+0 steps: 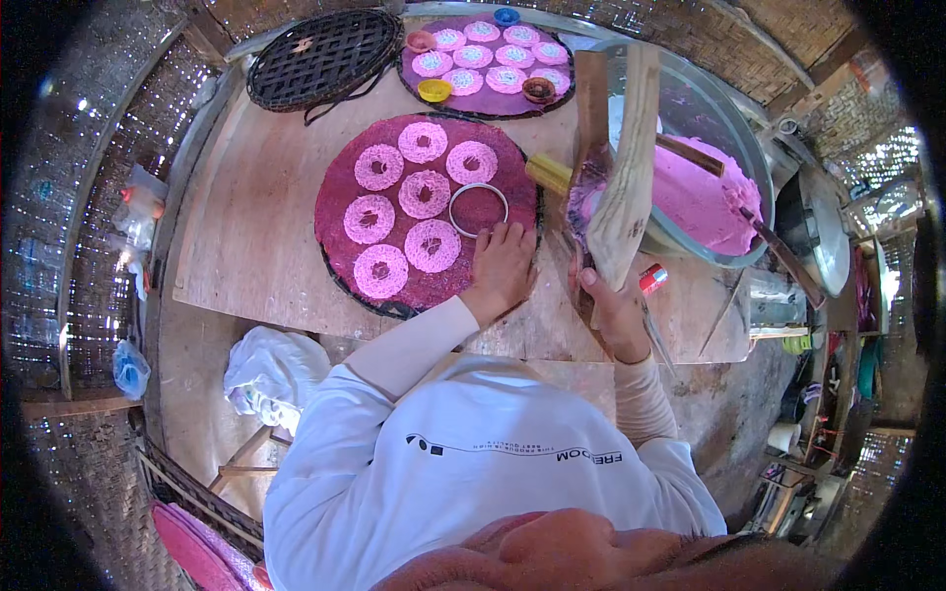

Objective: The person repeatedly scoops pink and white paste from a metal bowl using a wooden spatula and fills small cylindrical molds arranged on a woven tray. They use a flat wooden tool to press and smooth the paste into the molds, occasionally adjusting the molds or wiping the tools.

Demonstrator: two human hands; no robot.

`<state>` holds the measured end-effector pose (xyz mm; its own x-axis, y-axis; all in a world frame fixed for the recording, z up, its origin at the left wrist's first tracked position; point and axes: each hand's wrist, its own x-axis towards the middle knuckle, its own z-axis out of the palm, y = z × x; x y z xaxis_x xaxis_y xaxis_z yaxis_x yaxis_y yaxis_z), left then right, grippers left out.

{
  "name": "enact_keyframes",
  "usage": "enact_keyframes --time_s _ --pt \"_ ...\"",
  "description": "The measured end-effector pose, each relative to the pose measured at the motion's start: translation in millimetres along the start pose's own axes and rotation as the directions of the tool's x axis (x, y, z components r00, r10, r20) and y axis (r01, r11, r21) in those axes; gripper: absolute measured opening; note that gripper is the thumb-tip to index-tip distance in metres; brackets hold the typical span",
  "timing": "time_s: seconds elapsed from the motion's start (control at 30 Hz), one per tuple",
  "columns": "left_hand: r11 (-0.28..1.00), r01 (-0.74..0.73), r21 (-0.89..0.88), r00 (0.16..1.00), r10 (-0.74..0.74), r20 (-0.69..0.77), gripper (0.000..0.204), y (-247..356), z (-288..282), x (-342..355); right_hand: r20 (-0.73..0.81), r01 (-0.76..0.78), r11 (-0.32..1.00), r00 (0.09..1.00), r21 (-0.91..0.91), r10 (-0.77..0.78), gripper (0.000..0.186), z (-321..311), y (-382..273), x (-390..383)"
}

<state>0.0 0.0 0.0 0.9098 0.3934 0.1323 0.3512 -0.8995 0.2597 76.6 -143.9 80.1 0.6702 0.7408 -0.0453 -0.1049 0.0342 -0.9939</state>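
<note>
head view, white ring (480, 185) laid on round red tray (336, 212), pink lacy rounds (365, 276) set near it, ring touched by left hand (503, 266), whose grip cannot be told, wooden tool (631, 187) held by right hand (617, 310), tray set on counter (251, 217)

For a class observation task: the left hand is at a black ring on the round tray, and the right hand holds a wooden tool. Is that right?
No: the ring is white, not black, as the head view shows. The left hand is at it on the round tray, and the right hand holds a wooden tool.
</note>
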Motion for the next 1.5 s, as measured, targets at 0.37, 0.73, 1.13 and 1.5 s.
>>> enact_keyframes --time_s 0.37,0.73,1.13,1.5 --pt "1.000 -0.014 0.014 0.999 0.014 -0.031 0.034 10.0 5.2 4.0 0.005 0.023 0.996 1.000 -0.089 -0.023 0.026 1.1 -1.7 0.5" --pt "0.982 -0.141 0.129 0.971 0.111 0.213 0.037 -69.5 -53.6 -140.8 0.078 -0.041 0.997 0.996 -0.069 0.046 0.029 4.0 3.6 2.1" --pt "0.380 -0.303 -0.874 0.854 -0.299 -0.426 0.066 -127.7 -184.1 -59.4 0.620 -0.004 0.945 0.754 -0.327 0.217 0.048 70.6 -45.1 37.3" --pt "-0.832 -0.345 -0.435 0.771 0.013 -0.637 0.036 -178.6 -178.2 -43.7 0.718 -0.228 0.786 0.321 -0.574 0.617 0.055 116.5 -70.1 98.8"
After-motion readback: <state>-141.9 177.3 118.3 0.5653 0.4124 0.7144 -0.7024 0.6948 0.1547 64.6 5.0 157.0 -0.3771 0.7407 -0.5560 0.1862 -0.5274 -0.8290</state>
